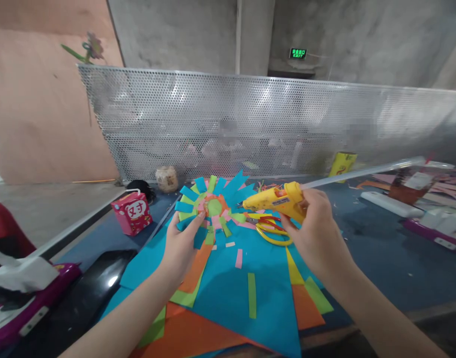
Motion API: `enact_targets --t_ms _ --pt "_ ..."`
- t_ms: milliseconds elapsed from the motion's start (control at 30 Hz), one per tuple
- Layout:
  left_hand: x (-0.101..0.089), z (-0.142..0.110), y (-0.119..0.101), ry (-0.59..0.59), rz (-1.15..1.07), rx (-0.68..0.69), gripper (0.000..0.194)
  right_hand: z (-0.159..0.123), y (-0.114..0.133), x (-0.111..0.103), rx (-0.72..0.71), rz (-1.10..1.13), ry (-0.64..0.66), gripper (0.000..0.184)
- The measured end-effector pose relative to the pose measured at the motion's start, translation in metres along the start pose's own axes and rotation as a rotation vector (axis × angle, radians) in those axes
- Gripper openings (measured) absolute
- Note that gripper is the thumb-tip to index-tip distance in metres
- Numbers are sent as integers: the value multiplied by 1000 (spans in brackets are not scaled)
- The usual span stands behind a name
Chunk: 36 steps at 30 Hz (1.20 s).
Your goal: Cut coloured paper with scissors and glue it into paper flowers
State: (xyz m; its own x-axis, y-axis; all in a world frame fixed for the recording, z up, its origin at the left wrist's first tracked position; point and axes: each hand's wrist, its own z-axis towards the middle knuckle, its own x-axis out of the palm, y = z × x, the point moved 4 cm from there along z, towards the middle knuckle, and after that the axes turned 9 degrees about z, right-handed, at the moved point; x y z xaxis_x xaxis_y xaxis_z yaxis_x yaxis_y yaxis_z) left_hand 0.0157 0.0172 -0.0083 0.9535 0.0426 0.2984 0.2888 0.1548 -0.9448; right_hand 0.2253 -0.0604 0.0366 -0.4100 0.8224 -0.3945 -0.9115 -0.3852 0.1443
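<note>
My left hand [183, 236] pinches the left edge of a paper flower [214, 207] made of blue, green, pink and orange strips around a green centre. In my right hand [317, 219] is a yellow glue gun [274, 199], its nozzle pointing left at the flower's right side. A long clear glue stick [362, 171] runs out of the gun's back. Just below the gun lie scissors with yellow and red handles [274, 233]. Under both hands spreads a large blue sheet [228, 288], bearing a green strip [252, 295] and a pink strip [238, 258].
A pink drink carton [132, 213] stands at left, near a dark phone-like slab [104, 271] and a purple power strip [34, 308]. Orange sheets [190, 328] lie in front. A perforated metal screen [220, 124] borders the back; a yellow can [342, 165] stands before it.
</note>
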Motion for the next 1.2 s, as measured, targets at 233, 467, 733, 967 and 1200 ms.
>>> enact_targets --t_ms 233,467,733,967,1200 --pt "-1 1 -4 -36 -1 9 25 -3 2 -3 17 -19 45 41" --pt "0 0 -3 -13 29 26 24 0 5 -3 -15 -23 30 40" --pt "-2 0 -4 -25 39 29 22 -1 6 -6 -33 -30 38 40" --pt "0 -2 -5 -4 18 32 25 -1 10 -4 -65 -31 53 45" --pt "-1 -2 -4 -51 24 4 29 -5 8 -7 -95 -95 62 49"
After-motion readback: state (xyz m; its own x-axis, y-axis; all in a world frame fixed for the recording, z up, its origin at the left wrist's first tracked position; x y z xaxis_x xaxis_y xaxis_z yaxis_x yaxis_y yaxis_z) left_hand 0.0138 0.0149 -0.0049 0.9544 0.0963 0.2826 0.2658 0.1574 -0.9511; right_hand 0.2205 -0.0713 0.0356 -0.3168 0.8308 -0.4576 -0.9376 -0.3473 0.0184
